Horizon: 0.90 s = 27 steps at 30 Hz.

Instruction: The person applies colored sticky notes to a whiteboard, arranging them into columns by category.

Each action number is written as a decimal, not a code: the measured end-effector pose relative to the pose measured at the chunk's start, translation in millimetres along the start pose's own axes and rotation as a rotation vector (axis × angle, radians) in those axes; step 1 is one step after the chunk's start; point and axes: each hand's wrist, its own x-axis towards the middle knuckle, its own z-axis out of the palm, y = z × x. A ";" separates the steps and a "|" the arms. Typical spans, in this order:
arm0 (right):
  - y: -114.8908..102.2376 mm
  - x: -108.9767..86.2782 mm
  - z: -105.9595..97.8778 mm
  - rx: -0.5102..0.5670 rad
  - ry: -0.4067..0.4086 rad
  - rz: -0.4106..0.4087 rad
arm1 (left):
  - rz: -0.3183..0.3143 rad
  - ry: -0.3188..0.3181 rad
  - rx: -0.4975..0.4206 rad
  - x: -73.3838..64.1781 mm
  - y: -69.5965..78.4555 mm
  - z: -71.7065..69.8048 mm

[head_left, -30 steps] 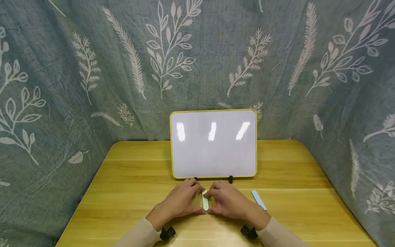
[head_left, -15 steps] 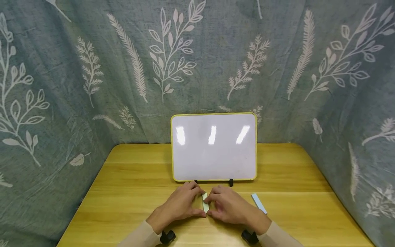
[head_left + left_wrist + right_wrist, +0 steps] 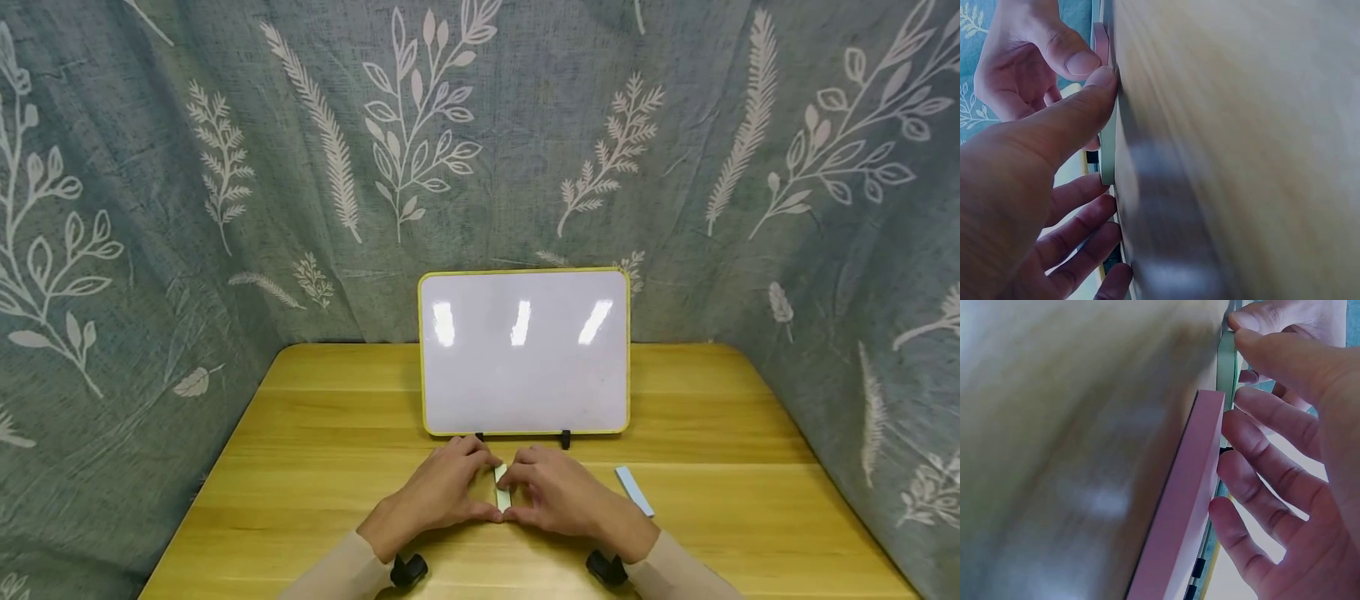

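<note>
A slim pale green bar [image 3: 502, 502] lies on the wooden table, its long side pointing away from me. My left hand [image 3: 435, 487] holds it lengthwise, thumb at the near end and index fingertip at the far end. From the other side, my right hand [image 3: 558, 492] has its thumb at the near end and its bent index finger over the bar's middle. Both thumb tips meet, as the left wrist view also shows around the green bar [image 3: 1108, 153]. A second bar [image 3: 633, 491], light blue from above, lies to the right; its side [image 3: 1179, 500] looks pink in the right wrist view.
Behind the hands a whiteboard [image 3: 525, 375] with a yellow frame stands upright on small black feet [image 3: 566, 439]. A leaf-patterned curtain [image 3: 495, 167] surrounds the table [image 3: 337, 408] at the back and sides. Each wrist carries a black camera mount [image 3: 408, 570].
My right index finger has slid a little along the green bar toward its near end. The left hand keeps its hold, and the head view has shifted slightly.
</note>
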 end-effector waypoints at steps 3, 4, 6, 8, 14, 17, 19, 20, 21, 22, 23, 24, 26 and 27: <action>-0.1 0.5 0.1 0.006 -0.009 -0.006 | -0.003 -0.001 -0.012 -0.6 -0.5 -0.2; -0.1 0.6 0.0 0.007 -0.013 -0.008 | -0.005 -0.001 -0.016 -0.7 -0.6 -0.6; 0.2 0.9 -0.3 0.006 -0.019 -0.008 | -0.008 -0.002 -0.021 -0.6 -1.0 -1.2; 0.5 1.0 -0.9 0.004 -0.023 -0.008 | -0.011 -0.006 -0.026 -0.2 -1.2 -2.0; 1.1 0.6 -3.1 0.031 -0.039 -0.006 | -0.010 -0.015 -0.040 -0.6 -1.0 -4.0; 1.1 0.7 -3.7 0.051 -0.038 -0.011 | -0.008 -0.013 -0.048 -1.3 -1.0 -4.7; 1.0 0.8 -3.8 0.066 -0.033 -0.016 | -0.008 -0.010 -0.053 -1.2 -0.9 -5.3; 1.0 0.9 -3.8 0.074 -0.029 -0.017 | -0.006 -0.007 -0.055 -1.2 -0.7 -5.8; 1.0 1.0 -3.9 0.084 -0.025 -0.019 | -0.006 -0.006 -0.055 -1.1 -0.5 -6.2; 0.9 1.1 -3.9 0.093 -0.021 -0.020 | -0.004 -0.004 -0.056 -1.0 -0.4 -6.5; 0.8 1.1 -3.9 0.103 -0.019 -0.019 | -0.003 -0.003 -0.057 -1.0 -0.1 -6.9; 0.8 1.0 -3.7 0.109 -0.016 -0.018 | -0.003 -0.003 -0.057 -0.9 0.1 -7.0; 0.5 1.0 -3.4 0.120 -0.013 -0.014 | -0.002 -0.004 -0.058 -1.1 0.6 -7.2; 0.5 1.0 -3.2 0.124 -0.009 -0.017 | -0.002 -0.005 -0.060 -1.2 0.7 -7.2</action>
